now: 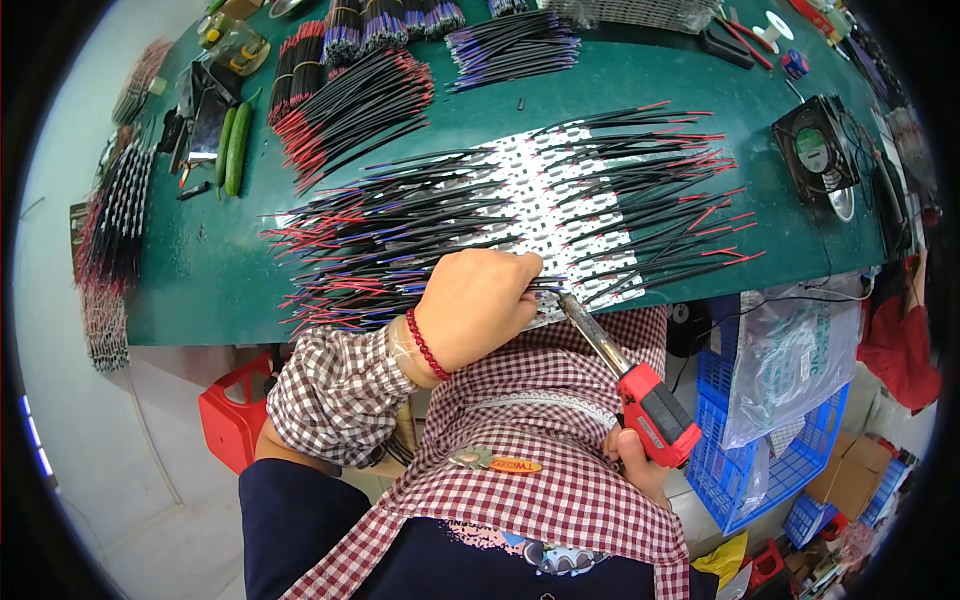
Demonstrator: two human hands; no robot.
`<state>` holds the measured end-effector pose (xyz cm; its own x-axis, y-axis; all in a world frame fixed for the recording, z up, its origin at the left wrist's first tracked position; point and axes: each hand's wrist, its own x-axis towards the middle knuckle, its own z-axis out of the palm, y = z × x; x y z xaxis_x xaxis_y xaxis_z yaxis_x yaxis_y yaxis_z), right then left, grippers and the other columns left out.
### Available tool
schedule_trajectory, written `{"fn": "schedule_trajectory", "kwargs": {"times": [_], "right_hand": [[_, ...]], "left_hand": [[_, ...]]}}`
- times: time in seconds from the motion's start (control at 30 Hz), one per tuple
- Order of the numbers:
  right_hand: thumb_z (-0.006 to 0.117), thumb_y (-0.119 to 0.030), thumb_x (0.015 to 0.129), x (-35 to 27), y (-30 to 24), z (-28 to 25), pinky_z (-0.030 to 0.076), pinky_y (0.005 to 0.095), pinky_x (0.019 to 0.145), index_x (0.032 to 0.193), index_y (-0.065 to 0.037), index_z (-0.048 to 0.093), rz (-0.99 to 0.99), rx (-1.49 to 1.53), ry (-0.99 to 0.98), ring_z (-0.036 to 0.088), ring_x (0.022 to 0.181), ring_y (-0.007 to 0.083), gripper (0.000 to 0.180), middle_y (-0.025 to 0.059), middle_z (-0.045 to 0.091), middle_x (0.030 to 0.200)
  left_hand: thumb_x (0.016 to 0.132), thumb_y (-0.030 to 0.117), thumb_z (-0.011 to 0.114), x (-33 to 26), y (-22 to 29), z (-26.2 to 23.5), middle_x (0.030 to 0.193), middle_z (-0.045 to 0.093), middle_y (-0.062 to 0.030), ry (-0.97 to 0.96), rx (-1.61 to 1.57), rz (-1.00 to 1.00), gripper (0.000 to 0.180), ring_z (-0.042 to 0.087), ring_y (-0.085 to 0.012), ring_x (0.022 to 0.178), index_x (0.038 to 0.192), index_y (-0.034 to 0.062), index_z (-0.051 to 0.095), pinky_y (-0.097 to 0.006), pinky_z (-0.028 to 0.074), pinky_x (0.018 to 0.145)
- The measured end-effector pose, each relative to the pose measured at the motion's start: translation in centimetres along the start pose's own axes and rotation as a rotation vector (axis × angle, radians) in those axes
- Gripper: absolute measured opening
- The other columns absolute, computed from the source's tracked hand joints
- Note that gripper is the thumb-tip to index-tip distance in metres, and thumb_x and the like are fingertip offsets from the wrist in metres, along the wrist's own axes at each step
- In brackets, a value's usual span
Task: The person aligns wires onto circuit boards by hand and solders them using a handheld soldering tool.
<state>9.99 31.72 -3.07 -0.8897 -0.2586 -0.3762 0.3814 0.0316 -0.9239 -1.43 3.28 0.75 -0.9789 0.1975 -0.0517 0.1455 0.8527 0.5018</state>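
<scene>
My left hand (478, 303), a red bead bracelet at its wrist, pinches a thin black wire (546, 284) near the front edge of a white circuit board panel (535, 180). My right hand (640, 466) grips a red and black soldering iron (657, 412) low on its handle. The iron's tip touches or hovers just over the panel beside my left fingertips; I cannot tell which. Black wires with red and blue ends (400, 215) fan out from the panel's left side. More black wires with red ends (655, 190) stretch off its right side.
Wire bundles (365, 105) lie at the back of the green table (720, 90). Two cucumbers (237, 150) sit at the left, a small black fan (815, 150) at the right. A red stool (232, 412) and blue crates (735, 480) flank me below the table.
</scene>
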Motion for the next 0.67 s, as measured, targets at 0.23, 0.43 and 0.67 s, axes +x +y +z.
{"fn": "schedule_trajectory", "kwargs": {"times": [0.23,0.43,0.67], "right_hand": [[0.068,-0.018,0.086,0.1,0.6,-0.1,0.047,0.0289,0.067,0.097,-0.002,0.062,-0.041,-0.082,0.004,0.058,0.075,0.0126,0.02,0.0044,0.063,0.085],[0.068,-0.017,0.085,0.3,0.0,0.3,0.047,0.03,0.061,0.091,-0.002,0.063,-0.073,-0.093,0.019,0.059,0.069,0.0149,0.017,0.0053,0.063,0.082],[0.069,-0.023,0.082,0.6,1.1,-0.4,0.046,0.0308,0.056,0.087,-0.004,0.064,-0.155,-0.374,0.02,0.058,0.063,0.0219,0.021,0.0079,0.061,0.079]], "left_hand": [[0.072,0.016,0.063,0.2,-0.1,0.1,0.063,0.059,-0.0166,-0.024,0.024,0.012,0.014,0.06,-0.0368,0.062,0.073,0.0039,0.056,-0.047,0.047,0.057],[0.071,0.017,0.063,0.5,-0.2,-0.2,0.063,0.059,-0.0171,-0.04,0.058,0.041,0.014,0.06,-0.037,0.063,0.075,0.0038,0.059,-0.048,0.047,0.06],[0.071,0.018,0.063,0.8,-0.4,-0.3,0.062,0.06,-0.0169,-0.076,0.078,0.059,0.016,0.061,-0.0369,0.063,0.075,0.0031,0.061,-0.047,0.048,0.06]]}}
